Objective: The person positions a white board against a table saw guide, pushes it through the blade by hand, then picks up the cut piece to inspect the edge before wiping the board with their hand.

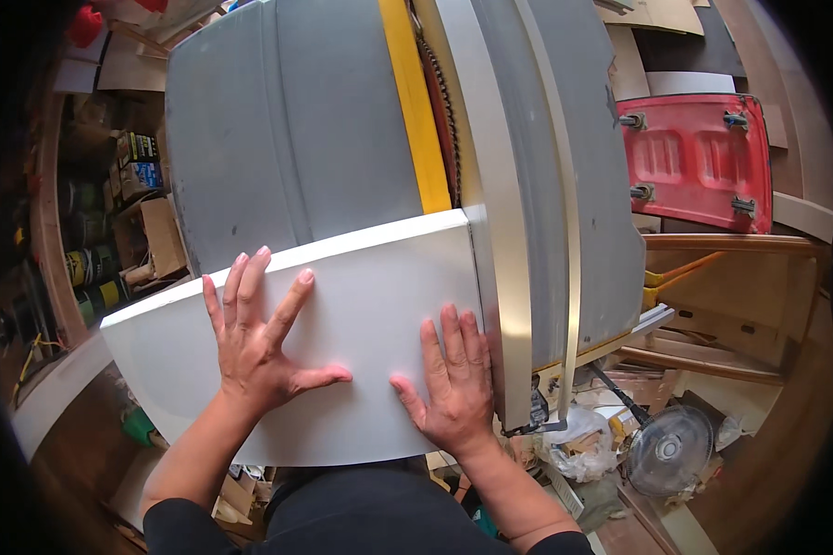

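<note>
A white panel (379, 277) lies on the near part of a grey table saw top (231, 139), its right edge along a long metal fence (500, 185). My left hand (268, 342) rests on the panel's left half with fingers spread and fingertips near its far edge. My right hand (449, 388) lies flat on the panel at the right, beside the fence, fingers stretched out. Beyond the panel, a toothed blade (445, 111) shows in a slot beside a yellow strip (412, 106).
At right are a red plastic platform with wheels (694, 166), wooden boards (722, 314) and a fan (662, 444) among offcuts and plastic bags (578, 435). At left, shelving (65, 277) holds boxes and cans. The machine's top edge curves along the upper left.
</note>
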A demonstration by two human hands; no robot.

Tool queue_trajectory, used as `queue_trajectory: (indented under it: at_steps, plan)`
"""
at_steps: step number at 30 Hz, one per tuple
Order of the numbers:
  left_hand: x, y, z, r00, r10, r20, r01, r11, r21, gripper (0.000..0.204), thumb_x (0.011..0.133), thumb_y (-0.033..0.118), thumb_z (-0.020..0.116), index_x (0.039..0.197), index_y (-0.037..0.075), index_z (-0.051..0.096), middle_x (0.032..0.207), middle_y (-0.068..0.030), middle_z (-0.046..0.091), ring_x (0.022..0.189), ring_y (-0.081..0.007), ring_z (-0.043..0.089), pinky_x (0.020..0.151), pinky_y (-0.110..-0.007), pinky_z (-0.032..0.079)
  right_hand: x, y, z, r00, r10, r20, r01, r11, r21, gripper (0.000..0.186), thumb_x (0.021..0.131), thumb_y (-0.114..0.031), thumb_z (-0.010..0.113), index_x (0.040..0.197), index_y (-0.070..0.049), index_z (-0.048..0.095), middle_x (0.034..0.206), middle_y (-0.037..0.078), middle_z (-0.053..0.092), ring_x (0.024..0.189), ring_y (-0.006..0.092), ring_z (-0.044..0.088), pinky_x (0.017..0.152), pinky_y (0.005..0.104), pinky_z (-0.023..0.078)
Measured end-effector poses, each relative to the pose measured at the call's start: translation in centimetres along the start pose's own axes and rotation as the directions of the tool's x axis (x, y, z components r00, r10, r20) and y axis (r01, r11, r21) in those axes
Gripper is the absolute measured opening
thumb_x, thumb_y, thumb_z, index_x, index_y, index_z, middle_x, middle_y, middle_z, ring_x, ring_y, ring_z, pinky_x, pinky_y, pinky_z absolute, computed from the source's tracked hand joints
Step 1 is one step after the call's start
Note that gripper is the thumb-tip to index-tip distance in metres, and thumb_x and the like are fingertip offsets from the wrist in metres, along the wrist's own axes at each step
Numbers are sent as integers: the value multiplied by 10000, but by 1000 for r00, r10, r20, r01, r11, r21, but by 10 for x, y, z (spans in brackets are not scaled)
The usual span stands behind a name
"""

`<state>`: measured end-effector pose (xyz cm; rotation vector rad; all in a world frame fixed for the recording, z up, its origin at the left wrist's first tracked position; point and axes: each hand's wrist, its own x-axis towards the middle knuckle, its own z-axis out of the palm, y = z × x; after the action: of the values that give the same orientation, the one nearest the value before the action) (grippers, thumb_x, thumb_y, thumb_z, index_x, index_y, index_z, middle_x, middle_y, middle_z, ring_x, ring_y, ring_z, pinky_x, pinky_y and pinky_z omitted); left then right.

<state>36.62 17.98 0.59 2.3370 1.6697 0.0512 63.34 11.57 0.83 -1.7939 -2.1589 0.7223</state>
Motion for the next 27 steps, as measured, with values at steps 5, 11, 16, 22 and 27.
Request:
queue_trajectory:
  at_steps: [5,11,16,22,27]
  plan:
    - [0,-2,0,1000,6,-1,-6,1000,5,1233,595,979,692,1578,252,526,1663,-213,345,1553,-447,310,1252,-707,42,0,1,2,1000,-2,2,2,1000,19,784,951,-387,766,1582,-17,482,1695,221,364,1591,415,297,1271,516,269]
    - [0,0,-2,1000,-6,-5,6,1000,-22,1189,593,951,719,1557,276,551,1653,-193,355,1552,-411,307,1267,-665,30,-1,1,1,1000,-5,9,5,1000,14,785,944,-388,773,1578,-21,491,1688,220,382,1591,414,300,1275,510,252]
    - [-1,-2,-1,1000,19,-12,-19,1000,5,1234,598,972,700,1574,236,530,1663,-215,350,1547,-440,325,1252,-703,57,-1,2,2,1000,-8,2,8,1000,21,784,944,-386,773,1579,-23,491,1688,220,381,1592,415,296,1273,514,253]
    - [-1,0,-2,1000,21,-14,-21,1000,9,1236,590,955,721,1574,231,532,1659,-215,361,1544,-439,331,1250,-701,69,-1,2,1,1000,-18,-18,18,1000,25,791,942,-378,776,1581,-13,485,1689,222,378,1592,417,296,1277,515,246]
    - [-1,0,-2,1000,19,-18,-19,1000,10,1233,582,955,724,1580,257,526,1662,-201,354,1543,-426,327,1252,-697,61,-1,2,2,1000,-12,-19,13,999,52,794,936,-366,783,1581,-12,483,1692,222,373,1593,418,290,1287,514,223]
